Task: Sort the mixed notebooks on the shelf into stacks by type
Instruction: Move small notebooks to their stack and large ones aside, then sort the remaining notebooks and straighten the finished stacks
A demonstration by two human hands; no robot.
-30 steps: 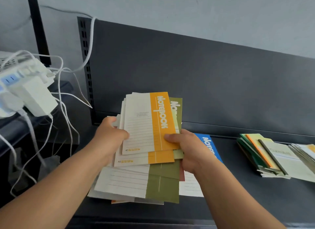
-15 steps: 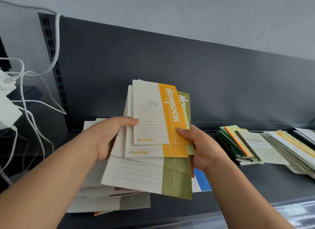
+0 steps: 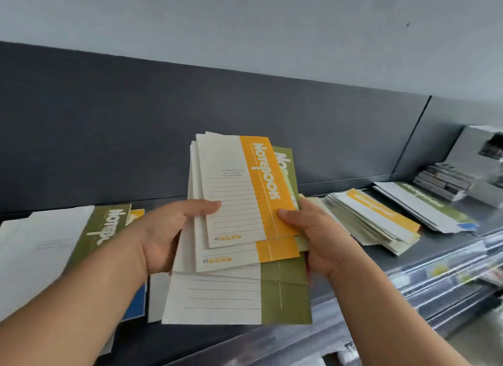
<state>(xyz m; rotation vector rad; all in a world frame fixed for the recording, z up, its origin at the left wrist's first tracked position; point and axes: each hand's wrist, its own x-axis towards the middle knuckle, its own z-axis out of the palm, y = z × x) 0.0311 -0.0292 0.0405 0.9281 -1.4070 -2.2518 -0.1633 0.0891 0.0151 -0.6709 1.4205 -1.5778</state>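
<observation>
Since the earlier frames the view has swung to the right: the white cables and chargers at the left have gone out of sight, and more of the shelf's right end has come in. The fanned bundle of notebooks (image 3: 234,229) is carried along with it, held up in front of the dark back panel (image 3: 136,134) above the shelf (image 3: 424,246).

The left hand (image 3: 168,232) has its grip closed on the bundle's left edge, thumb lying across the cream cover of the top orange notebook (image 3: 245,188). The right hand (image 3: 318,235) clasps the right edge, thumb pressed on the orange band. A second orange notebook (image 3: 250,252) sits just under the first, and green notebooks (image 3: 283,297) fan out below and behind them.

On the shelf to the left lies a loose pile (image 3: 62,243) topped by a green-banded notebook, with a blue cover (image 3: 136,300) showing under the left forearm; this pile is now left of the hands rather than beneath them. To the right of the right hand lies an orange-banded stack (image 3: 373,216), and beyond it a green-banded stack (image 3: 424,205) with a bit of blue at its corner. Farther right stands a blurred grey stack of booklets (image 3: 446,180). The held bundle hides the shelf directly behind it. Clear plastic strips (image 3: 441,273) run along the shelf's front edge.
</observation>
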